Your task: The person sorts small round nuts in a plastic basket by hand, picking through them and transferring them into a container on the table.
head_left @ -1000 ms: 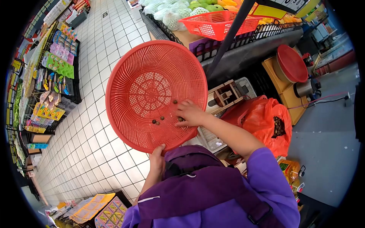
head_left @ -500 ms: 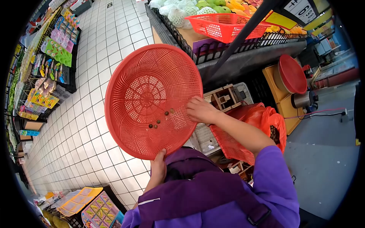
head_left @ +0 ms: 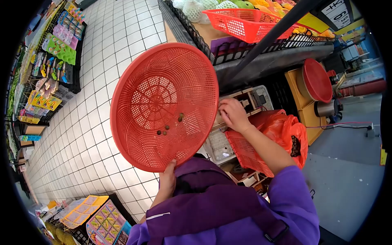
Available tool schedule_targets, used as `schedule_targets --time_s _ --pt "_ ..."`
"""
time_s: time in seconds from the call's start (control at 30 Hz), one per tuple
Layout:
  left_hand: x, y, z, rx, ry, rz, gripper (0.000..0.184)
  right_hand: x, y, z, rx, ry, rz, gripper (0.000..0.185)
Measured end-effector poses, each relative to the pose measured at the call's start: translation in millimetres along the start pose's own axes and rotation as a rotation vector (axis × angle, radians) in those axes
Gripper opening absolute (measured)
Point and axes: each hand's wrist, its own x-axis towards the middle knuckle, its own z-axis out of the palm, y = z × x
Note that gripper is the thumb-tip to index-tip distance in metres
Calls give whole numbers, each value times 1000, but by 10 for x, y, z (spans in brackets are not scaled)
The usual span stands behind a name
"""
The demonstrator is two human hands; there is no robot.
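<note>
A large round red mesh basket [head_left: 134, 139] is tilted toward me, with several small round brown nuts [head_left: 165, 130] lying loose in its lower part. My left hand [head_left: 167, 176] grips the near rim of this basket, thumb over the edge. Just past the right rim is my right hand [head_left: 233, 113], its fingers curled together; whether anything is between them is too small to tell. To the right of it, a red plastic bag [head_left: 281, 130] holding many brown nuts [head_left: 295, 146] sits in a red crate [head_left: 245, 153].
A fruit stand with black wire edging [head_left: 185, 26] carries a small red basket [head_left: 245, 26] ahead. A dark pole [head_left: 265, 41] slants beside it. At right are a red round lid [head_left: 317, 80] and a metal pot [head_left: 325, 109]. Shelves of packaged goods [head_left: 57, 49] line the left.
My right hand has left the inside of the basket, passed its right rim and moved outside it. The basket has tilted, and the nuts have shifted slightly. My left hand keeps its grip.
</note>
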Motion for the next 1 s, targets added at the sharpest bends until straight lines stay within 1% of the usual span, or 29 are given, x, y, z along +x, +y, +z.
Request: schedule_targets --time_s 0.07,0.13,0.2,0.23,0.3,0.33,0.4,0.47,0.53,0.57,0.6,0.67,0.7,0.77,0.8,0.87,0.9,0.97,1.0 --pt "-5 18 -8 -28 -10 1 38 120 -146 -74 57 122 103 17" --pt "-18 56 5 -28 -32 30 40 272 -355 0 101 111 79 13" --pt "-16 84 23 -29 -57 62 42 425 -516 157 233 -132 189 16" --pt "-14 92 20 -33 -71 54 43 488 -556 275 237 -130 180 16" --pt "-38 116 16 -36 -73 53 45 580 -608 590 208 -255 395 23" --pt "-51 126 27 -39 -78 44 45 620 -669 711 216 -256 386 23" --pt "-65 153 46 -44 -76 39 45 662 -826 896 352 -277 456 29" --pt "-88 169 55 -71 -92 10 45 683 -1058 941 422 -243 435 30" --pt "-74 158 12 -67 -104 26 45 704 -1289 907 428 -238 298 29" --pt "-69 164 -9 -59 -120 38 44 657 -1307 1054 440 -197 206 26" --pt "-84 178 -13 -59 -117 38 44 644 -1341 1079 443 -199 205 26" --pt "-103 199 8 -71 -122 52 44 612 -1377 1107 556 -339 220 21" --pt "-95 206 8 -69 -124 50 44 595 -1359 1099 555 -337 222 21" --pt "-87 229 -7 -78 -90 69 45 542 -1302 1056 614 -416 118 16" --pt "-80 240 -5 -76 -93 66 45 538 -1288 1022 613 -415 122 16" --pt "-53 263 1 -118 -40 91 45 551 -1257 940 517 -525 155 14" --pt "-33 263 -19 -115 -48 88 45 532 -1220 945 513 -519 162 14" --pt "30 256 -67 -115 -1 67 47 481 -1118 964 344 -436 19 16" --pt "54 280 -46 -93 23 45 54 519 -1081 876 244 -517 -10 18"
